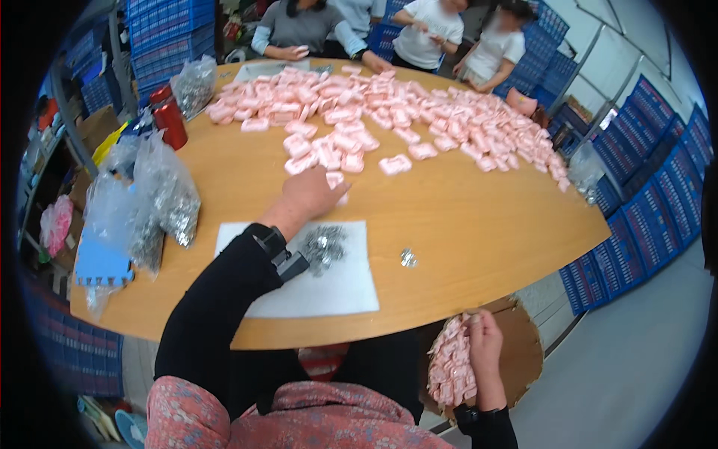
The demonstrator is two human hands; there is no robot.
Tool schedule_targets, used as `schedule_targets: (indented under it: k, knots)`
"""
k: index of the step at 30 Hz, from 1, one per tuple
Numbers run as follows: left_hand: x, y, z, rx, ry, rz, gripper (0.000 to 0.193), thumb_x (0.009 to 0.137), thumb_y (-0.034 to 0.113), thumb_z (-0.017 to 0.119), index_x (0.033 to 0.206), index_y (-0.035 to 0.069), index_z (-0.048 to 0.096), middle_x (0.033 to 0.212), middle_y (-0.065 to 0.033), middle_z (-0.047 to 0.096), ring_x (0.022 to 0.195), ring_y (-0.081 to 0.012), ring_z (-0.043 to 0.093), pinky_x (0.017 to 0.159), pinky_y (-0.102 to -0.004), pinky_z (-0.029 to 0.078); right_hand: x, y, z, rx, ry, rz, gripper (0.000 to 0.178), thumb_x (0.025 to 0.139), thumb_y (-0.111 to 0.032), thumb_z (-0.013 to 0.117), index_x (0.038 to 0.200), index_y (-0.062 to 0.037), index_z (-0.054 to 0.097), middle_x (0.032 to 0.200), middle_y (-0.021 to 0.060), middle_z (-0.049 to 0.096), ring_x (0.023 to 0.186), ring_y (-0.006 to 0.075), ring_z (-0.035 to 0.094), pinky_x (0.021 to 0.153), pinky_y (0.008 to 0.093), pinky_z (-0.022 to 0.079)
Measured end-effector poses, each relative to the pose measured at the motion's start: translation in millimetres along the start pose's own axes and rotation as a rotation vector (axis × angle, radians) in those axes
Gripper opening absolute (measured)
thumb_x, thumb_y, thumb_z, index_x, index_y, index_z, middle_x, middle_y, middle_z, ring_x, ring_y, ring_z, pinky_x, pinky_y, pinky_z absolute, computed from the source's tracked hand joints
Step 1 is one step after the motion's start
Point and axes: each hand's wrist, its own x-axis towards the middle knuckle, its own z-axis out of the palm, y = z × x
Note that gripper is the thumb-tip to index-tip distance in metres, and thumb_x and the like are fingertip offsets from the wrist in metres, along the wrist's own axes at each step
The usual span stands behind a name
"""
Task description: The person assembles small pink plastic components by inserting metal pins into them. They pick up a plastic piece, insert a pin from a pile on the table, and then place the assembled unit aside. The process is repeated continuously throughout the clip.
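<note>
My left hand (308,196) reaches across the wooden table, its fingers curled onto a small pink plastic piece (336,179) at the near edge of a loose cluster. Just below that wrist, a heap of small shiny metal parts (326,247) lies on a white sheet (340,293). My right hand (486,340) is lowered past the table's front edge, over a round-looking cardboard container (523,350) with many pink pieces (451,367) in it. Its fingers are bent together; whatever they may hold is too small to make out.
A large pile of pink pieces (389,101) covers the far side of the table (479,232). Bags of metal parts (168,187) and a red flask (169,120) stand left. A few metal parts (407,258) lie right of the sheet. Several people sit or stand opposite; blue crates (636,232) line the right.
</note>
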Motion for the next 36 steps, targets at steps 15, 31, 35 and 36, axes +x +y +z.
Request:
schedule_targets:
  k: [15, 31, 35, 36]
  knots:
    - [23, -14, 3, 0.137, -0.112, 0.014, 0.069, 0.059, 0.030, 0.082, 0.113, -0.004, 0.056, 0.106, -0.0215, 0.066, 0.103, -0.0346, 0.065, 0.089, -0.0392, 0.054, 12, -102, 33, -0.010, -0.104, -0.164, 0.013, 0.092, -0.009, 0.065, 0.099, 0.0012, 0.068, 0.081, 0.0104, 0.067, 0.071, 0.0161, 0.062, 0.066, 0.0287, 0.048]
    - [-161, 20, -44, -0.886, -0.148, 0.170, 0.054, 0.074, 0.014, 0.075, 0.121, 0.003, 0.049, 0.100, -0.0152, 0.066, 0.094, -0.0253, 0.067, 0.081, -0.0339, 0.052, 27, -178, 107, 0.711, -0.440, 0.045, 0.025, 0.095, -0.014, 0.066, 0.112, 0.0019, 0.057, 0.087, -0.0016, 0.060, 0.073, 0.0030, 0.052, 0.064, 0.0192, 0.043]
    - [-182, 23, -24, -0.919, -0.181, 0.139, 0.052, 0.076, 0.014, 0.074, 0.120, 0.004, 0.050, 0.099, -0.0176, 0.067, 0.094, -0.0297, 0.069, 0.079, -0.0361, 0.053, 25, -167, 115, 0.710, -0.559, 0.134, 0.024, 0.095, -0.015, 0.066, 0.112, 0.0000, 0.058, 0.086, -0.0010, 0.061, 0.071, 0.0039, 0.055, 0.062, 0.0182, 0.044]
    - [-184, 23, -23, -0.914, -0.186, 0.119, 0.052, 0.075, 0.014, 0.074, 0.120, 0.004, 0.049, 0.099, -0.0177, 0.067, 0.094, -0.0299, 0.069, 0.079, -0.0361, 0.053, 27, -165, 115, 0.706, -0.581, 0.175, 0.023, 0.095, -0.016, 0.066, 0.111, -0.0005, 0.059, 0.084, -0.0014, 0.061, 0.070, 0.0035, 0.055, 0.061, 0.0177, 0.043]
